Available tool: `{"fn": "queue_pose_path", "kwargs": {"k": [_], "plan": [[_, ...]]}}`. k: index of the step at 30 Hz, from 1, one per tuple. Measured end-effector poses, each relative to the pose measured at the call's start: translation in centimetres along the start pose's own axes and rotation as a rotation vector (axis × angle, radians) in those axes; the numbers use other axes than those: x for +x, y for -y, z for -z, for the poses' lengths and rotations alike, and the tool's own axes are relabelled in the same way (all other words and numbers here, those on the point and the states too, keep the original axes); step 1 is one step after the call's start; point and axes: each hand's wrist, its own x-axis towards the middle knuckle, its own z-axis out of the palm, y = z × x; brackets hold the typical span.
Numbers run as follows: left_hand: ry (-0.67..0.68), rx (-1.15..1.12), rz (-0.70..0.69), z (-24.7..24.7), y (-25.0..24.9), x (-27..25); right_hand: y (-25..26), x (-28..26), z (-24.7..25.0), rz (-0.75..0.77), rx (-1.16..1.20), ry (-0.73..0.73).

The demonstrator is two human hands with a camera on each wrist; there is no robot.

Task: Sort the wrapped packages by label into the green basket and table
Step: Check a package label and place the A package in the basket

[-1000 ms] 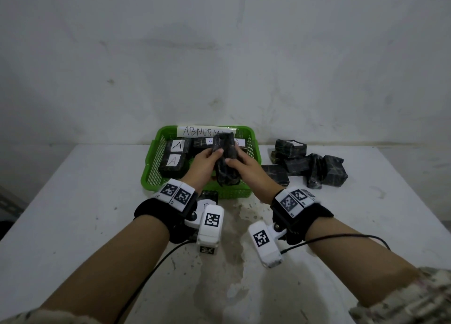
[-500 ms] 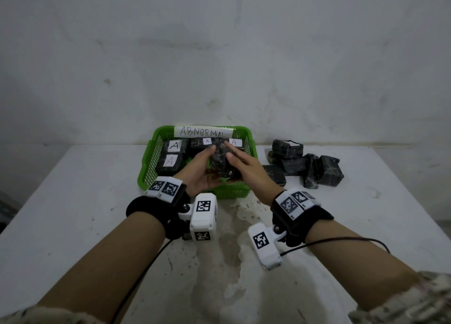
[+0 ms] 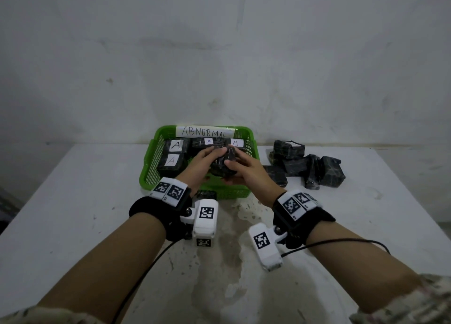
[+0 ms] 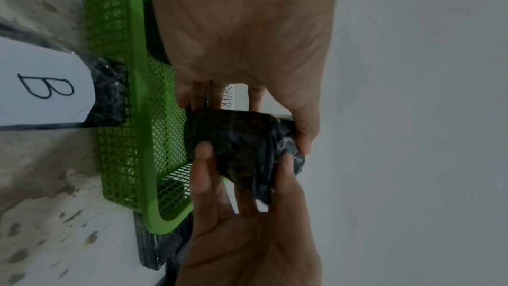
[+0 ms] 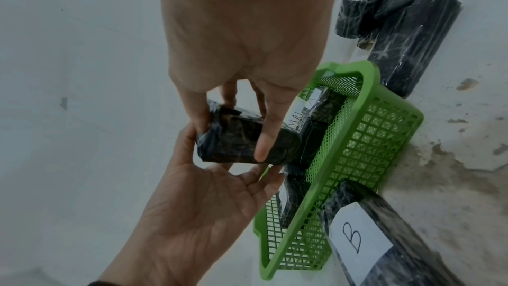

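— While the wrapped package (image 3: 223, 162) is held over the green basket (image 3: 148, 175), where is its label?
— No label can be seen on it. The package is pinched by the right hand (image 5: 241, 55), thumb on the near face, fingers behind; the left hand (image 5: 209, 195) is cupped beneath with fingers loosely spread, only fingertips touching.
— How should the step be done well?
— The package should probably be turned until its letter can be read before it is released.
— What is shown by one view only?
— A package marked B (image 5: 357, 238), touching the basket's near wall on the table (image 3: 73, 226), is read in the wrist views; the unsorted pile (image 3: 307, 167) at the right is shown whole only overhead.
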Motion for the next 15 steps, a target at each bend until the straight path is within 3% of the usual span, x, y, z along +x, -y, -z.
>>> {"fn": "queue_pose_path", "kwargs": {"k": [5, 8, 11, 15], "plan": [[-0.027, 0.027, -0.056, 0.1, 0.4, 0.1, 0.1, 0.4, 0.0, 0.021, 0.047, -0.095], [-0.167, -0.010, -0.097, 0.7, 0.4, 0.4, 0.1, 0.6, 1.1, 0.017, 0.023, -0.226], [-0.321, -0.022, -0.179, 1.2, 0.2, 0.3, -0.3, 0.9, 2.4, -0.067, -0.116, -0.267], [-0.325, -0.042, -0.344, 0.7, -0.6, -0.3, -1.6, 1.5, 2.7, -0.232, -0.023, -0.259]]}}
